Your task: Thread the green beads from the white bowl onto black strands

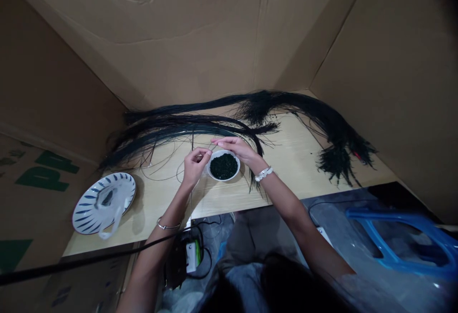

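A white bowl [238, 173] filled with small dark green grains that look like beads [223, 166] stands on the table. At its left rim, my left hand [195, 164] is closed in a pinch on a thin dark strand [212, 147]. Over the far side of the bowl, my right hand [236, 148] has thumb and fingertips pressed together close to the left fingertips. What lies inside the right pinch is too small to make out. Long bundles of dark strands [171, 125] stretch behind both hands, with loose thin loops on the left.
Another thick bundle of dark strands [322, 112] curves along the back right, its ends frayed. A striped plate [82, 213] holding a clear plastic piece sits at the left edge. Cardboard walls [200, 41] enclose the table [286, 179]. A blue plastic stool [404, 217] stands lower right; a black cable crosses lower left.
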